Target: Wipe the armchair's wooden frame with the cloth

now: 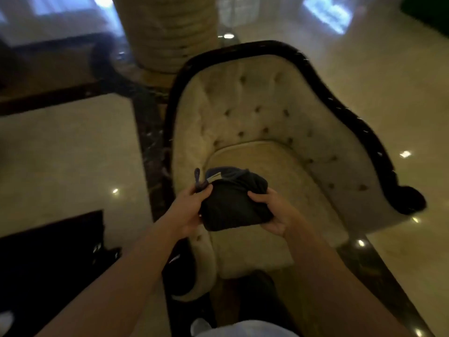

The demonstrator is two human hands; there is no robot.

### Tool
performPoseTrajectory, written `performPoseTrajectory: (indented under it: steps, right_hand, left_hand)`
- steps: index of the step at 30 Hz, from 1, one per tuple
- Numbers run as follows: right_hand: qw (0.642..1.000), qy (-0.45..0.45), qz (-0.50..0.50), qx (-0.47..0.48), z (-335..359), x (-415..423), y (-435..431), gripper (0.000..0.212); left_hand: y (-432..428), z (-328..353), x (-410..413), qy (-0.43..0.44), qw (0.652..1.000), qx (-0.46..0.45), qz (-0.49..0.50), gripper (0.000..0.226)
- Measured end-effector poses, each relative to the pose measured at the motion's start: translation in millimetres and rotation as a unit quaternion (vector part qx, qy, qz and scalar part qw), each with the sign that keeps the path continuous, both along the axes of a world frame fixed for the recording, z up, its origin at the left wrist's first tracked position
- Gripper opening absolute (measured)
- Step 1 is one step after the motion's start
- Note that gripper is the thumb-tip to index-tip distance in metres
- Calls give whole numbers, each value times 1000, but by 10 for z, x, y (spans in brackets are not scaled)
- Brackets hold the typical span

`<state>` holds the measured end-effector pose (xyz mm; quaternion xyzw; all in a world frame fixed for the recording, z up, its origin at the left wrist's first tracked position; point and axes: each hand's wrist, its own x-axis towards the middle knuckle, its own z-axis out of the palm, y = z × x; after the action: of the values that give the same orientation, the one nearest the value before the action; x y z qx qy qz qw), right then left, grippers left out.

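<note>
A cream tufted armchair (257, 113) with a dark wooden frame (349, 110) along its back and arms stands in front of me, seat facing me. Above the seat I hold a bundled dark cloth (233, 203) with a blue edge and a small loop. My left hand (192, 210) grips its left side near the loop. My right hand (274, 212) grips its right side. The cloth hangs clear of the frame and touches no wood.
A thick pale column (167, 27) rises behind the chair at the left. Glossy cream floor with dark marble bands (143, 132) surrounds it. A black low object (48, 251) lies at the lower left. My shoe (199, 325) shows at the bottom.
</note>
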<state>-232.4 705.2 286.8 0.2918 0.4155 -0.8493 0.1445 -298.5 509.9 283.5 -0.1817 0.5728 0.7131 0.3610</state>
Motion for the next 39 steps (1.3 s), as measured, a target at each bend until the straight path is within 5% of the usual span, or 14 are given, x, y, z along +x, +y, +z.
performPoseTrajectory:
  steps: [5, 13, 16, 24, 29, 33, 37, 39]
  right_hand:
    - [976, -40, 211, -30, -112, -109, -1734, 29]
    - [860, -93, 501, 38, -806, -24, -3609, 30]
    - [817, -112, 558, 90, -1265, 193, -4079, 41]
    - [722, -132, 658, 166, -2803, 499, -5210, 75]
    - [713, -131, 672, 152, -3657, 500, -6045, 63]
    - [702, -119, 672, 202, -4136, 381, -6404, 55]
    - [656, -36, 697, 286, -4282, 282, -6500, 54]
    - [603, 26, 722, 339, -4177, 237, -6533, 61]
  left_hand:
    - [-1654, 24, 879, 49, 976, -62, 202, 48]
    - [-2933, -390, 1937, -65, 860, -185, 471, 28]
    - [-3219, -886, 2277, -130, 807, -143, 558, 7]
    - [-4005, -2392, 2743, -227, 701, -42, 675, 2]
    - [-4711, -3148, 2829, -214, 672, -18, 708, 4]
    - [-4938, -3564, 2900, -196, 692, -9, 695, 16]
    - [-4869, -3749, 2984, -219, 722, 13, 656, 32]
    - [-4803, -3658, 2994, -220, 719, 0, 659, 44]
